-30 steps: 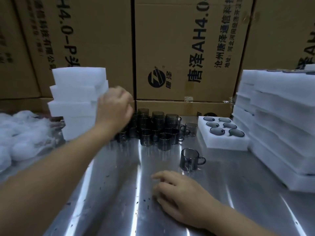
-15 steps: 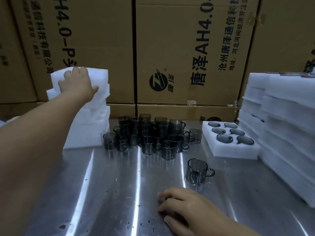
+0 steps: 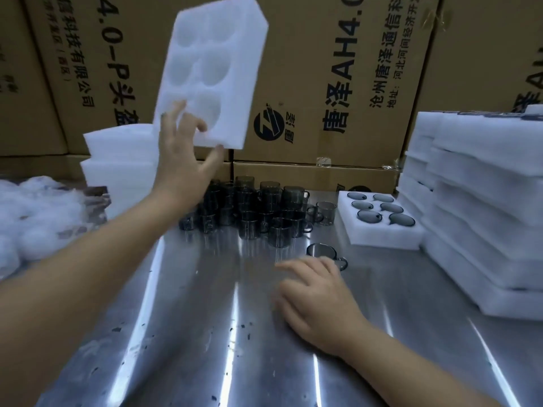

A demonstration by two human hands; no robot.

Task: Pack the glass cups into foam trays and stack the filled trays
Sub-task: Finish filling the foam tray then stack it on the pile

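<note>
— Left hand [image 3: 185, 151]?
— Pinching empty foam tray [image 3: 214, 69] by its lower edge, tilted, high above the cup cluster [image 3: 252, 212].
— Right hand [image 3: 317, 298]?
— Spread flat on desk [image 3: 205, 333], this side of the cluster, lone cup [image 3: 321, 250] at fingertips.

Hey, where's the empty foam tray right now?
Head view, upper left: the empty foam tray is held up by the left hand, above the cluster of glass cups.

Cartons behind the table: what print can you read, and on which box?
"唐泽AH4." on the centre carton, cut off at the frame's top.
"沧州唐泽通信科" on the same carton; the address line beside it is too small.
"4.0-P头" and "科技有限公司" on the left carton.
Right carton: cropped, unreadable.
</note>
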